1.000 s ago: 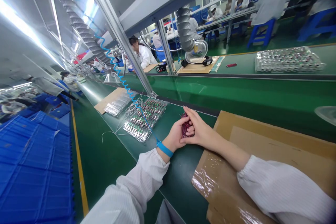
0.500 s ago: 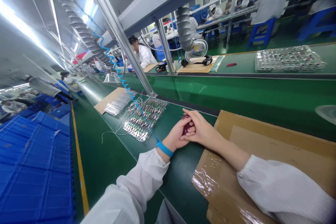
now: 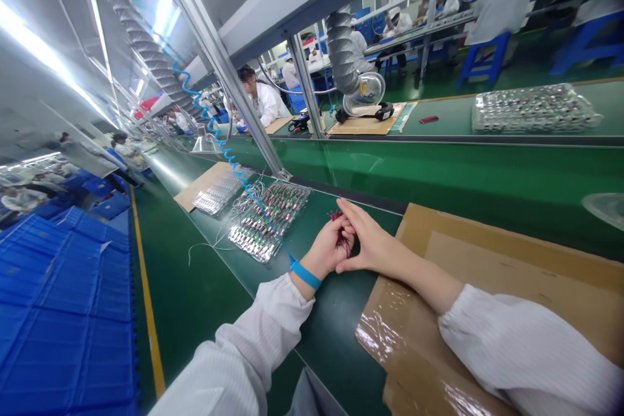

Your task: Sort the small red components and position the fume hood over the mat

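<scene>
My left hand (image 3: 324, 253), with a blue strap (image 3: 305, 275) at its wrist, is closed around a bundle of thin dark red wires (image 3: 344, 246). Short ends of the bundle stick out above the fingers. Close against its right side is my right hand (image 3: 374, 242), curved, with thumb and fingers spread apart and nothing visible between them. Both hands are just above the green bench top (image 3: 336, 312). Beyond the left hand lies a clear tray of small green and silver parts (image 3: 268, 221), with loose white wires (image 3: 248, 200) beside it.
Brown cardboard (image 3: 487, 292) covers the bench at right. A coiled blue cord (image 3: 214, 127) runs down to the strap. Metal posts (image 3: 253, 123) rise behind the bench. Stacked blue crates (image 3: 68, 312) stand at left. Across the green channel (image 3: 463, 175) sit stacked trays (image 3: 536, 109); co-workers sit further off.
My right hand has opened and come off the bundle, its thumb now lower and away from its fingers. My left hand has closed around the wires, whose ends now show above the fingers.
</scene>
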Motion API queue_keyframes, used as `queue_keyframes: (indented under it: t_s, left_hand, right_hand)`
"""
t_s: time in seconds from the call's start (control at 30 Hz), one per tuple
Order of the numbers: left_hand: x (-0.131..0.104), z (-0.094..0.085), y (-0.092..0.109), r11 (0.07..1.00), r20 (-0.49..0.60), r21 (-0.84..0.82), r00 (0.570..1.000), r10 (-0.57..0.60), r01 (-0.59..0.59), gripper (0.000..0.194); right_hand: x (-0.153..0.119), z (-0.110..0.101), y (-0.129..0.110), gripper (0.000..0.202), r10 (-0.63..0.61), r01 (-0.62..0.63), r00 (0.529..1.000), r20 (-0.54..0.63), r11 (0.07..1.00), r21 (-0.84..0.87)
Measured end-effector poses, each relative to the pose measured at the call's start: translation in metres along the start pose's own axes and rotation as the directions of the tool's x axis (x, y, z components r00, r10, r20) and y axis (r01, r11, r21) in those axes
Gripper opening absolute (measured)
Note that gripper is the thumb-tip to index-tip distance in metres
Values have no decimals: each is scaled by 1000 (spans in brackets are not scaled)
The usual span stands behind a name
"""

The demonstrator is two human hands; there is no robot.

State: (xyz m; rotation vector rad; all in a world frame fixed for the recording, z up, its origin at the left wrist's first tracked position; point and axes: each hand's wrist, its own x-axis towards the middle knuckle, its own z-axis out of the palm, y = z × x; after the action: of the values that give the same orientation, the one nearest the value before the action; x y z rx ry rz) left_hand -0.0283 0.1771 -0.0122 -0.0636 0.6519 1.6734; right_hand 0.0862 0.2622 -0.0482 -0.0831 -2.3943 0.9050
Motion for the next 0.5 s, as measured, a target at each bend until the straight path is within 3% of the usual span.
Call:
queue_keyframes:
  t_s: [0.3, 0.5]
  left_hand:
    - [-9, 8, 0, 992, -32, -124, 999, 4, -8, 24]
    - [-6, 3, 1, 994, -39, -112, 999, 10, -14, 21]
  right_hand:
    - [0, 1, 0, 149, -37, 43, 998, 48, 992, -123]
    - [1, 2, 1, 139, -94, 98, 995, 31, 982, -159]
